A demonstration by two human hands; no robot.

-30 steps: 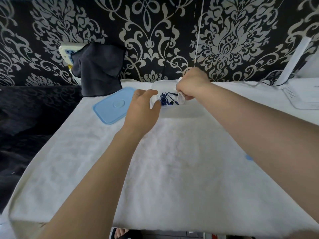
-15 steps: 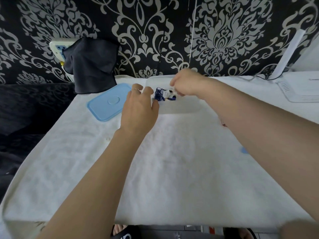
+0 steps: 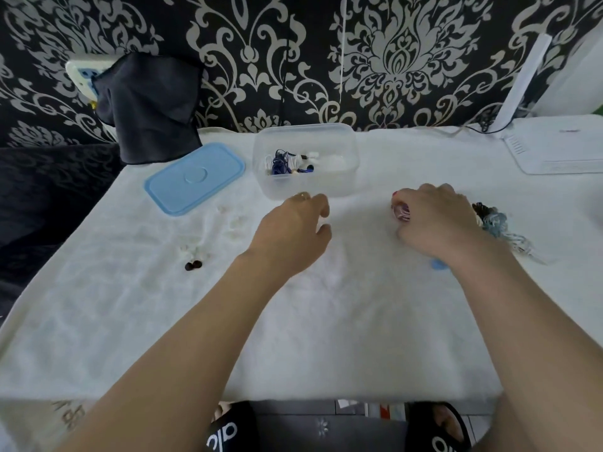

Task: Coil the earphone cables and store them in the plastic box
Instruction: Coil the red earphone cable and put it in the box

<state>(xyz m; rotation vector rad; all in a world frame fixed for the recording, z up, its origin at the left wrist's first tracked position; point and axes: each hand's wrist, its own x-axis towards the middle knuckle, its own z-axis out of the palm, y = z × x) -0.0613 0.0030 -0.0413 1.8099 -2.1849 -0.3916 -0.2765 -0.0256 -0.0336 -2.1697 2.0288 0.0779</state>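
From my remote station, I am watching the right hand [image 3: 434,220] curling its fingers round a red-and-white earphone bundle [image 3: 400,211] on the white towel [image 3: 326,321], at four o'clock from the plastic box [image 3: 305,187]. The left hand [image 3: 293,233] is hovering at six o'clock from the box, fingers loosely curled, gripping nothing. Blue and white coiled earphones [image 3: 287,162] are lying inside the box. The blue lid [image 3: 194,177] is resting at nine o'clock from it, a bluish cable tangle [image 3: 499,223] at the right hand's three o'clock.
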